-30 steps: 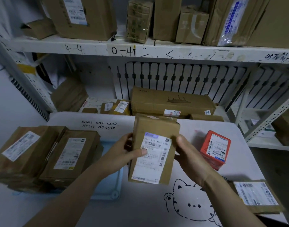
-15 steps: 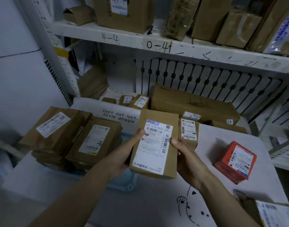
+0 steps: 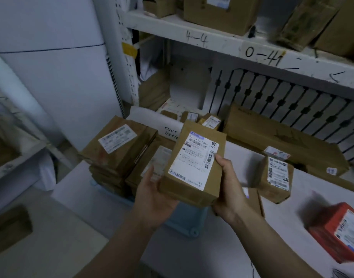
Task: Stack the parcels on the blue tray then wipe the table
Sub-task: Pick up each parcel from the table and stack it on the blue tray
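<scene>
Both hands hold a brown cardboard parcel (image 3: 194, 165) with a white label, tilted, above the blue tray (image 3: 184, 219). My left hand (image 3: 154, 195) supports it from below left; my right hand (image 3: 228, 189) grips its right side. Two piles of brown parcels (image 3: 120, 145) sit on the tray's left part, mostly hiding it. On the white table (image 3: 242, 237) stand a small brown parcel (image 3: 276, 177) and, at right, a red parcel (image 3: 340, 231). A flat brown parcel (image 3: 254, 199) lies partly hidden behind my right hand.
A long flat carton (image 3: 282, 139) and several small parcels (image 3: 208, 121) lie at the table's back edge. A white metal shelf (image 3: 232, 45) marked 4-4 and 0-41 overhangs, loaded with boxes. A shelf post (image 3: 120, 57) and a wall are at left.
The held parcel has moved left, over the tray and toward the piles. My view has swung left, so the red parcel now sits at the frame's right edge.
</scene>
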Motion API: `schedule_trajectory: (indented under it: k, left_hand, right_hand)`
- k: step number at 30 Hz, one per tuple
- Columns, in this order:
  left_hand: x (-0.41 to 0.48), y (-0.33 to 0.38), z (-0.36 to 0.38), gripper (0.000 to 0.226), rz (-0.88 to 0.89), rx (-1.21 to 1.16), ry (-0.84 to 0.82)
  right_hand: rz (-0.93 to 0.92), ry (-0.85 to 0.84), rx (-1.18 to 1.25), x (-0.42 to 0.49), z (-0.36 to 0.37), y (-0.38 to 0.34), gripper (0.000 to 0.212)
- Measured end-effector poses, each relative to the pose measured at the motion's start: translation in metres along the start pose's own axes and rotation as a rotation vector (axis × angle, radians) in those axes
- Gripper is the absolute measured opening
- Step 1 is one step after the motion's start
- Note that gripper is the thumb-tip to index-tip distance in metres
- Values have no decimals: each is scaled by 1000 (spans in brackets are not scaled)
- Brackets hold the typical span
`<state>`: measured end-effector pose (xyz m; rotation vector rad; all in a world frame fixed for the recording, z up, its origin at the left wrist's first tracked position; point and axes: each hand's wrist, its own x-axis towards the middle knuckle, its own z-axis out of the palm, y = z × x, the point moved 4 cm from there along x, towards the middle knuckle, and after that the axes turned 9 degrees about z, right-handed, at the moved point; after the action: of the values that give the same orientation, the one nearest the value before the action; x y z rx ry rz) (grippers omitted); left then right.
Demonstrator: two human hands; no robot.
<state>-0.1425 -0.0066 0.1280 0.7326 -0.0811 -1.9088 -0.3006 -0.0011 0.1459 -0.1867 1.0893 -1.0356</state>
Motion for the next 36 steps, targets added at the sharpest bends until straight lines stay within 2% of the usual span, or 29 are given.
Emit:
schedule_trajectory:
  k: [5, 9, 11, 15, 18, 30, 36]
  left_hand:
    - [6, 28, -26, 51, 123, -103, 206]
    - [16, 43, -43, 51, 131, -125, 398]
    - [17, 46, -47, 51, 119, -87, 441]
    - [16, 53, -47, 39, 129, 23, 432]
    - [16, 57, -44, 32, 134, 79, 417]
    - [14, 63, -40, 32, 83, 129, 440]
    - [-4, 47, -35, 29, 79, 179, 514]
  right_hand:
    - [25, 3, -62, 39, 45, 14, 40]
    - [-3, 43, -71, 67, 68, 22, 40]
    - [3, 69, -68, 79, 72, 27, 44]
    - [11, 103, -76, 94, 77, 34, 52]
    - [7, 113, -75, 97, 79, 37, 47]
    - [-46, 198, -145, 92, 77, 35, 35]
    - [-96, 243, -168, 72, 60, 27, 32]
